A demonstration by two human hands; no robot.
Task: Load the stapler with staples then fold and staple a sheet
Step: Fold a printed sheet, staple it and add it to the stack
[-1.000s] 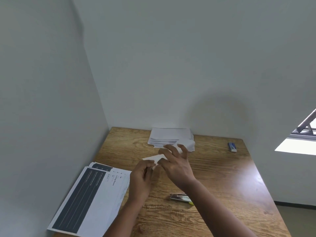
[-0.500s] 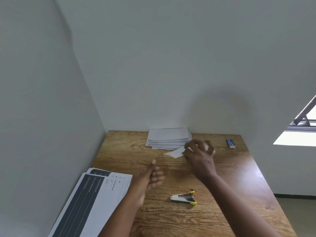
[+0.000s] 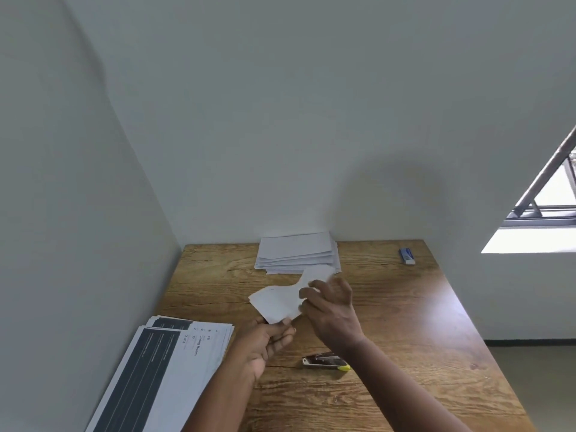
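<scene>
A small folded white sheet (image 3: 276,302) hangs just above the middle of the wooden table (image 3: 405,322). My left hand (image 3: 265,341) pinches its near corner from below. My right hand (image 3: 330,310) grips its right side, with the sheet's far end curling up past the fingers. The silver stapler (image 3: 324,362) with a yellow tip lies flat on the table under my right wrist, touched by neither hand. A small blue staple box (image 3: 407,256) sits at the far right of the table.
A stack of folded white sheets (image 3: 296,255) rests against the back wall. Printed pages with dark panels (image 3: 162,369) lie at the table's left front. Walls close the left and back sides; the right edge drops to the floor.
My right hand has come back from the far stack with the small sheet. My left hand, open half a second ago, has taken hold of the sheet's near corner.
</scene>
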